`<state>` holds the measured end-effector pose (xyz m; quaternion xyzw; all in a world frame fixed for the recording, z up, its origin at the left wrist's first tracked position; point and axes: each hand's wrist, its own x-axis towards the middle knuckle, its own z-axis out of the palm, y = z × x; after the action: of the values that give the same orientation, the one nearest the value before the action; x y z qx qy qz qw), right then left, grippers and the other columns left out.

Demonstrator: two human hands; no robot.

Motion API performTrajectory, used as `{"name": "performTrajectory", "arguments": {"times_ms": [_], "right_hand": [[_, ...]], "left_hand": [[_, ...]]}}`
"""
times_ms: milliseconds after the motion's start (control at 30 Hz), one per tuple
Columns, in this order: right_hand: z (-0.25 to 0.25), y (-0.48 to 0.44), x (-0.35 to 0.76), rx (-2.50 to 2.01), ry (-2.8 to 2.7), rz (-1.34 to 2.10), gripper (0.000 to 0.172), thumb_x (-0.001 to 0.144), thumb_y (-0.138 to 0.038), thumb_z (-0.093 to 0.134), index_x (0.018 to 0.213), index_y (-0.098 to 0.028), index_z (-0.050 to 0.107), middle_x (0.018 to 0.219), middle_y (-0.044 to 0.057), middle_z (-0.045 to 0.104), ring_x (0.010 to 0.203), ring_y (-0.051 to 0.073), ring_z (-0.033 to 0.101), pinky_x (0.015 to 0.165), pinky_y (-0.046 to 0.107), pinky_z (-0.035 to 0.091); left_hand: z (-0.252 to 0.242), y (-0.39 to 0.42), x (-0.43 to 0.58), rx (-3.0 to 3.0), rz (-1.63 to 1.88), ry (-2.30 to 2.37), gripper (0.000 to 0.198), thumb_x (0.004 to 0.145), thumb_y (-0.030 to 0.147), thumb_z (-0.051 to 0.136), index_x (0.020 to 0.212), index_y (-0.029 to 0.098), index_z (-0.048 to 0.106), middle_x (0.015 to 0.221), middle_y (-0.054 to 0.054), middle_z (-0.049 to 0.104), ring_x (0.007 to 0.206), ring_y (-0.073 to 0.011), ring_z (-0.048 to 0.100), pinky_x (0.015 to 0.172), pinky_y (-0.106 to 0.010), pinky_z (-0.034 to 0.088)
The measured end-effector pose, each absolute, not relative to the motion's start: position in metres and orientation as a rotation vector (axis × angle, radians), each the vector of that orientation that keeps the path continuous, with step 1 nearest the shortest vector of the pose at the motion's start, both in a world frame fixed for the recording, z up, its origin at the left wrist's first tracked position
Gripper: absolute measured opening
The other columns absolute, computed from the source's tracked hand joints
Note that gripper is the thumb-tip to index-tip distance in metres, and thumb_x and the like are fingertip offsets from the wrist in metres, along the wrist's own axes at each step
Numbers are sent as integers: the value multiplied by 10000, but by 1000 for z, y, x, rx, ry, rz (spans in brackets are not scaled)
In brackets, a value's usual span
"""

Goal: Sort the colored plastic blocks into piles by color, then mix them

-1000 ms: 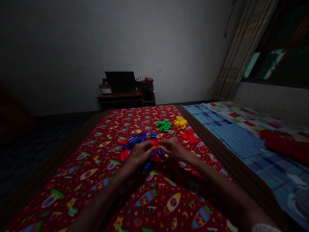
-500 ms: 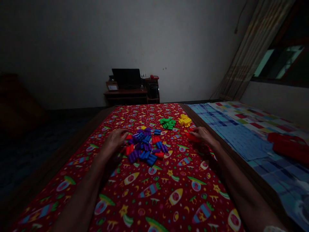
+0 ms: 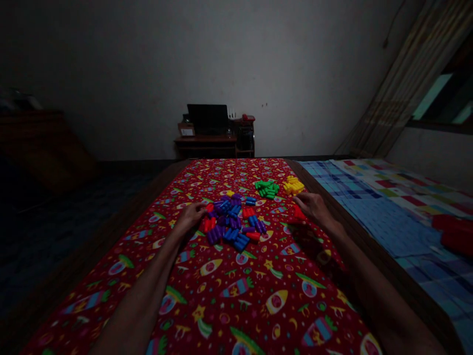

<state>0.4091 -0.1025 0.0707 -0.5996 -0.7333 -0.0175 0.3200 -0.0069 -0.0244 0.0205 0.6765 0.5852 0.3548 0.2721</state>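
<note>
A mixed pile of ridged plastic blocks, mostly blue and purple point(image 3: 232, 222) with some red, lies on the red patterned cloth point(image 3: 236, 271). At the pile's left edge, my left hand point(image 3: 191, 217) has its fingertips closed on a red block point(image 3: 209, 207). My right hand point(image 3: 314, 207) hovers at the cloth's right side, fingers apart and slightly curled. Just below it lie red blocks point(image 3: 299, 213), partly covered by the hand. Beyond sit a heap of green blocks point(image 3: 267, 189) and a heap of yellow blocks point(image 3: 293, 186).
To the right, a bed or mat has a blue checked cover point(image 3: 343, 197) with a red cloth item point(image 3: 453, 234) on it. A small desk point(image 3: 205, 140) with a dark monitor point(image 3: 208, 119) stands against the far wall. A brown cabinet point(image 3: 40, 148) is at left.
My right hand has let go of the red blocks and lifted slightly off them. The left hand stays at the red block by the pile. The view has turned a little left.
</note>
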Motion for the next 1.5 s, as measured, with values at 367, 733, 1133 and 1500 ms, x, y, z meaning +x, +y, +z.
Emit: {"name": "performTrajectory", "arguments": {"times_ms": [367,733,1133,1500], "right_hand": [[54,-129,330,-1207,-2271,169,287,910,-238,488,698,-134,650,603,23,588,525,84,433,540,212,272],[58,-127,322,-1067,-1865,623,437,899,-397,540,1282,-192,587,1059,88,723,881,199,678,719,284,509],[74,-104,387,-1418,-1800,324,204,786,-280,612,890,-168,748,822,68,750,710,180,681,646,257,497],[33,-81,482,-1753,-1720,314,155,698,-246,646,761,-133,733,689,58,717,619,171,632,543,231,418]], "left_hand": [[27,-29,-3,1739,889,1746,314,625,407,561,754,150,687,656,-51,701,590,-208,638,508,-246,438],[74,-67,69,1842,1058,1236,407,607,486,681,847,158,696,822,-55,738,768,-211,675,692,-288,534],[83,-69,56,2337,579,1405,289,725,482,602,790,225,716,833,-55,738,773,-225,664,672,-270,485],[59,-44,6,1983,278,1399,315,523,521,677,478,211,645,463,-14,602,440,-162,498,433,-251,353]]}}
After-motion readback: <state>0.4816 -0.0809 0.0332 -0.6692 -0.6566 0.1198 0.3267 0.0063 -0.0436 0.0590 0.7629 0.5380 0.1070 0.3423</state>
